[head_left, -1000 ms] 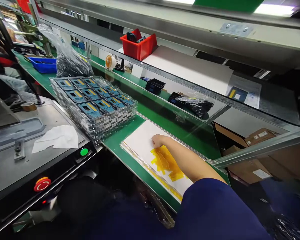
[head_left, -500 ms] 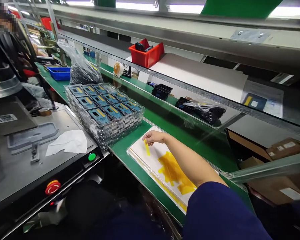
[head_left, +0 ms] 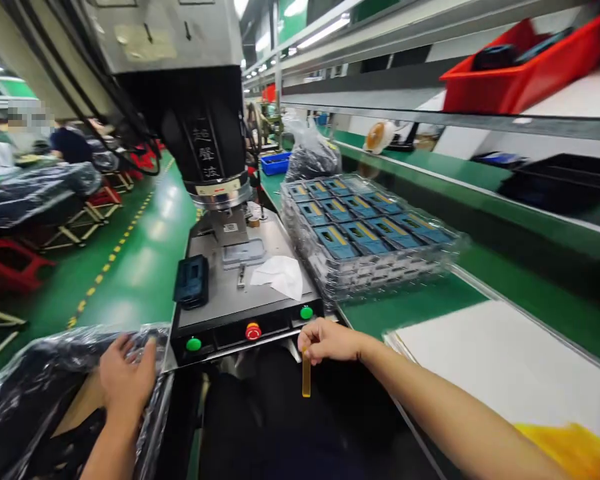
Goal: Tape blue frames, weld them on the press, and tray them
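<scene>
Between the thumb and fingers of my right hand [head_left: 327, 341] hangs a narrow strip of yellow tape [head_left: 307, 377], in front of the machine's near edge. My left hand [head_left: 127, 377] is open, thumb and fingers apart, over a plastic-lined container [head_left: 75, 353] holding dark parts at the lower left. A dark blue plastic casing [head_left: 191, 281] sits at the left edge of the metal machine table [head_left: 220, 293]. More yellow strips [head_left: 570, 447] lie on white sheets [head_left: 490, 360] at the right.
Stacked clear trays [head_left: 380, 277] of blue casings stand right of the machine. Above its table hangs the black press head [head_left: 200, 133]. A white cloth [head_left: 280, 277], green buttons [head_left: 194, 344] and a red stop button [head_left: 253, 331] are near the front. A red bin [head_left: 500, 83] sits on the shelf.
My view has swung left towards the machine. My right hand has carried the yellow strip off the white sheets to the machine's front. My left hand has come into view.
</scene>
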`<state>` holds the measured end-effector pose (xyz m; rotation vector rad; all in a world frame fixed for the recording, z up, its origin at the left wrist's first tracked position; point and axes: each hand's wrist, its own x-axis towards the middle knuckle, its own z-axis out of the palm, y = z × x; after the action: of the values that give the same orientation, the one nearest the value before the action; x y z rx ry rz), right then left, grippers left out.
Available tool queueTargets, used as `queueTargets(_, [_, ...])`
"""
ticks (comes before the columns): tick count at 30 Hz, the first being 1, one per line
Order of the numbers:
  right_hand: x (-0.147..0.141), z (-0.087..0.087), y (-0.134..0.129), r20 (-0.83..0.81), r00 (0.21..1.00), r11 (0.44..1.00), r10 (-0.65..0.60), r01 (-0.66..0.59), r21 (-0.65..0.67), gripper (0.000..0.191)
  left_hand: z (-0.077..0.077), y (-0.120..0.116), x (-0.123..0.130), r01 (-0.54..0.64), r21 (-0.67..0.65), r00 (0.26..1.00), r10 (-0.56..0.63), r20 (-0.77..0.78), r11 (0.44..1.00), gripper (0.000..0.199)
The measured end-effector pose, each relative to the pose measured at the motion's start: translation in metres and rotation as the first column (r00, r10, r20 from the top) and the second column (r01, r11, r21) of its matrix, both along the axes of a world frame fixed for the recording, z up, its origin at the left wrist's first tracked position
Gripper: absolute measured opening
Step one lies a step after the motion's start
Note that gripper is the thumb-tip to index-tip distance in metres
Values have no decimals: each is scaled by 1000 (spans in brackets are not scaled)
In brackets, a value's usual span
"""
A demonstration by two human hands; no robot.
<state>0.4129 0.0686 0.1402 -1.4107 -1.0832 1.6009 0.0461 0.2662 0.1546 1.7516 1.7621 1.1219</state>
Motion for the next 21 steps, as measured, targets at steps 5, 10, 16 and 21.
queueTargets(5, [-41,-48,24,-104,993,998,55,-55,-3,16,31,31,49,163,169,970,-126,-209,972,70])
queueTargets(10, [-50,-78,21,-131,990,999,-43,40,-28,14,51,49,92,208,-8,897,-194,-397,978,75])
queueTargets(16, [-59,-78,20,-90,995,1000,31,-31,6,12,53,66,125,173,-155,863,-225,-452,973,89])
queueTargets(21, [-59,-76,21,-40,997,998,61,-61,22,8,53,71,131,130,-213,867,-216,-450,968,84])
